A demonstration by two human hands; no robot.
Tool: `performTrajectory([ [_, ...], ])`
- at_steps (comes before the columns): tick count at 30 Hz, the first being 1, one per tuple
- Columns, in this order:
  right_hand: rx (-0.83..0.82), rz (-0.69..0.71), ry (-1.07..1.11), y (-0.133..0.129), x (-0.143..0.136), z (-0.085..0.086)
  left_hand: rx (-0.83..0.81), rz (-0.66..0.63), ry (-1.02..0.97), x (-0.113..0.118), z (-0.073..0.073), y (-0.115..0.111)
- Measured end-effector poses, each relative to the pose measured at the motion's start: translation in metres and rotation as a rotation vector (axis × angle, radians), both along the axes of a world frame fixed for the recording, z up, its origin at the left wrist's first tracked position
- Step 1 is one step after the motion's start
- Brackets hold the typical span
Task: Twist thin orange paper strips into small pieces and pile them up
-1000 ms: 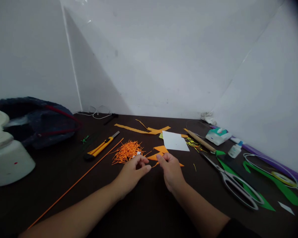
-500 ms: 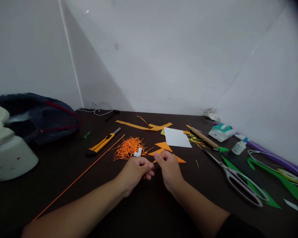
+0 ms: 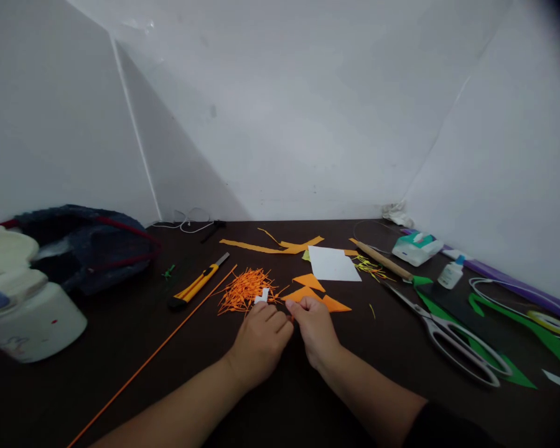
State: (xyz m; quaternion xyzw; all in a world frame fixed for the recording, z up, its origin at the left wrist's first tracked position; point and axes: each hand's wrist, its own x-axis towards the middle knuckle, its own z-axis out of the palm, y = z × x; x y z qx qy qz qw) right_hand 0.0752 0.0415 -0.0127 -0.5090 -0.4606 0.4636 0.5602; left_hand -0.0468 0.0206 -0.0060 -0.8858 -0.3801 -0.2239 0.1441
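My left hand is closed, back of the hand up, its curled fingers meeting my right hand. My right hand pinches with thumb and forefinger. Between the fingertips shows a sliver of a small orange paper strip; the fingers hide the rest. Just beyond my left hand lies a heap of thin orange strips, with a white paper scrap at its near edge. Past my right hand are orange triangular paper pieces on the dark table.
Left of the heap lie a long orange stick and a yellow utility knife, blade out. A white container stands far left. White paper, scissors, green strips and a glue bottle lie to the right.
My left hand has rolled over so its back faces up and its fingers cover more of the orange strip. The view has tilted up slightly. My right hand keeps its pinch.
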Motion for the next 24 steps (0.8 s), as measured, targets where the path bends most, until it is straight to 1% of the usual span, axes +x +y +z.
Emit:
performTrajectory([
  [1,-0.010,0.011,-0.031,0.000,0.001,0.001,-0.008,-0.003,0.008,0.000,-0.001,0.000],
  [3,-0.015,0.023,-0.084,0.002,0.004,0.001,-0.104,0.025,-0.076,-0.003,-0.001,-0.001],
  [6,0.023,0.028,-0.098,0.007,0.012,0.000,-0.398,0.097,-0.348,-0.009,0.001,-0.003],
  [8,0.064,0.031,-0.100,0.009,0.014,-0.002,-0.577,0.123,-0.521,-0.012,0.004,-0.005],
  [10,0.099,0.030,-0.122,0.009,0.014,-0.003,-0.657,0.120,-0.624,-0.011,0.006,-0.005],
  [13,0.115,0.028,-0.143,0.005,0.008,-0.002,-0.642,0.099,-0.635,-0.006,0.009,-0.004],
  [16,0.101,0.035,-0.142,0.001,0.002,0.001,-0.587,0.132,-0.578,-0.002,0.009,-0.003],
  [18,0.090,0.032,-0.141,-0.001,-0.001,0.001,-0.529,0.142,-0.501,-0.003,0.008,-0.002],
  [22,0.075,0.005,-0.114,0.001,-0.003,-0.004,-0.343,0.078,-0.280,-0.006,0.007,-0.003],
  [24,0.072,0.020,-0.089,0.002,-0.002,-0.006,-0.284,0.079,-0.244,-0.007,0.007,-0.004],
])
